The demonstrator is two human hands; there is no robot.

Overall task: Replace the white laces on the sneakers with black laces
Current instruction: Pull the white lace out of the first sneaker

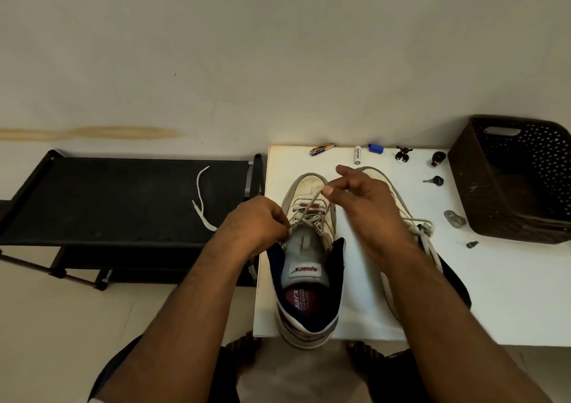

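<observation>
The job looks to be at its early stage, judging by how things lie: the near sneaker (309, 266) stands on the white bench (494, 279) with its toe pointing away, and its white lace (312, 209) is out of the upper eyelets but still crosses the lower rows near the toe. The right hand (367, 211) pinches a strand of that lace between thumb and forefinger and holds it raised above the toe box, the other fingers loosely curled. The left hand (256, 226) is curled at the shoe's left side by the tongue, gripping what seems to be the other end of the lace, though the pinch itself is partly hidden. The second sneaker (411, 217) lies just to the right, mostly behind the right forearm, and its white lace is still knotted in a bow, so it appears untouched. A loose white lace (202, 205) rests on the black folding stand (123, 198) to the left; where it came from cannot be told. No black laces are visible anywhere, so all the relacing remains, as does the unlacing of the second shoe. The near sneaker is off-white and scuffed, with a dark collar lining, a red insole and a grey tongue bearing a label. A brown perforated basket (509, 180) stands at the bench's far right corner.
</observation>
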